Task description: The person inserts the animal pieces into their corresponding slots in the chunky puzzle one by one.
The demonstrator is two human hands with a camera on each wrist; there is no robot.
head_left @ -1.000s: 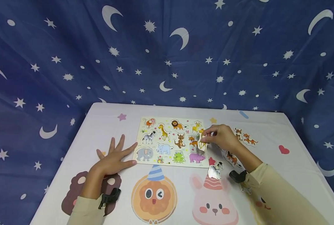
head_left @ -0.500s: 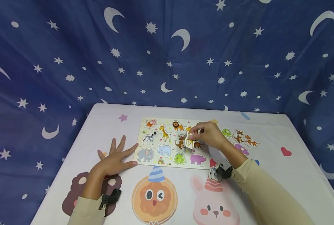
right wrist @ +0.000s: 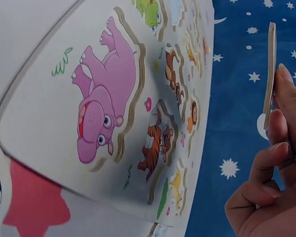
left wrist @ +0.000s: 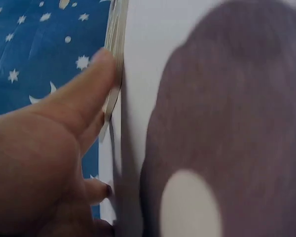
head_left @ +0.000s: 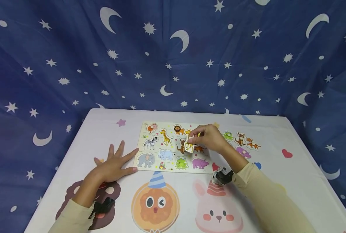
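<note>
My right hand (head_left: 209, 139) pinches a giraffe puzzle piece (head_left: 188, 145) over the wooden animal puzzle board (head_left: 170, 129). In the head view the piece overlaps the printed kangaroo. The right wrist view shows the giraffe piece (right wrist: 270, 74) edge-on and raised, between thumb and fingertips of the right hand (right wrist: 271, 182). My left hand (head_left: 111, 166) lies with fingers spread on the table, its thumb and index finger at the board's left edge. In the left wrist view, the thumb of the left hand (left wrist: 54, 133) meets the board's side (left wrist: 117, 54).
Right of the board lie a frog piece (head_left: 227, 136), a kangaroo piece (head_left: 240, 139), an orange animal piece (head_left: 252, 144) and a purple hippo piece (head_left: 243, 152). A zebra piece (head_left: 215, 179) sits near the board's lower right corner, partly behind the black wrist device (head_left: 224, 177).
My right hand has carried the giraffe piece leftward across the board, from the tiger picture to the kangaroo picture. The left hand keeps its place, and the head view has shifted slightly.
</note>
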